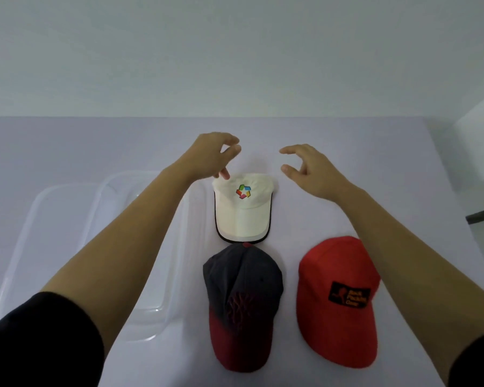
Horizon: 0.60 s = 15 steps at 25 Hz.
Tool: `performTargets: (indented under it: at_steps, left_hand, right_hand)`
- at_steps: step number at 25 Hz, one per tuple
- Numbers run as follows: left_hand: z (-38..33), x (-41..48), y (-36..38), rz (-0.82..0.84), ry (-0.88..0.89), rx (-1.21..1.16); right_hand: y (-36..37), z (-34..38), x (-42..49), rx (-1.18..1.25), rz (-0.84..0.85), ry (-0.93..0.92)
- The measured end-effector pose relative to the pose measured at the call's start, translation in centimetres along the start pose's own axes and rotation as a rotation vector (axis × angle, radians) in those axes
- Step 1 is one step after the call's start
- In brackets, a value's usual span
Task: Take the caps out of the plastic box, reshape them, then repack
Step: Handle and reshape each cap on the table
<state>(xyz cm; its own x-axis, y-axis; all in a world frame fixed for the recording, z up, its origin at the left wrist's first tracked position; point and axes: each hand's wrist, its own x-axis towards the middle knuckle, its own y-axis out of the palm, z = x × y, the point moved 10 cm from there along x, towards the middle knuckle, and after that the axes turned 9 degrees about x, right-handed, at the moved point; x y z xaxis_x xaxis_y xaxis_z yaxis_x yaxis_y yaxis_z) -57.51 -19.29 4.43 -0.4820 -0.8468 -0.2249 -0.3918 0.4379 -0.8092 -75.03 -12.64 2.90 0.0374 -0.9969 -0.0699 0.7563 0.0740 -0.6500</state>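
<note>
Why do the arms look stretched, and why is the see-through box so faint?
Head view: the wide-angle lens stretches the forearms toward the bottom corners; even light leaves few shadows; the clear plastic box shows only by faint rim glints against the pale table; the red cap's label is blurred.

Plastic box: clear, smooth, glossy. White cap, dark cap, red cap: matt cloth. Table: smooth, matt.

Bare indoor workstation, of the test-room or studio kind: a plain white table stands against a blank pale wall, evenly lit. A clear plastic box sits on the table at the left.
</note>
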Motion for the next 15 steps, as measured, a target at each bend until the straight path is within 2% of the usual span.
performTargets:
  at_steps: [3, 8, 12, 15]
  left_hand:
    - [-3.7, -1.4, 2.6, 0.056, 0.031, -0.059]
    - [-9.1, -3.7, 10.8, 0.214, 0.067, -0.017]
    - [-10.6, -5.1, 17.0, 0.381, 0.021, -0.066]
    - [-9.4, -6.4, 21.5, 0.513, -0.216, -0.285]
  right_hand:
    - [-2.7, -0.5, -3.0, -0.021, -0.001, 0.009]
    - [-5.3, -5.1, -8.8, -0.071, 0.053, 0.088]
    - [-5.4, -12.4, -13.4, -0.045, 0.192, 0.341]
    - [-3.5, -16.6, -17.6, 0.153, 0.268, 0.582]
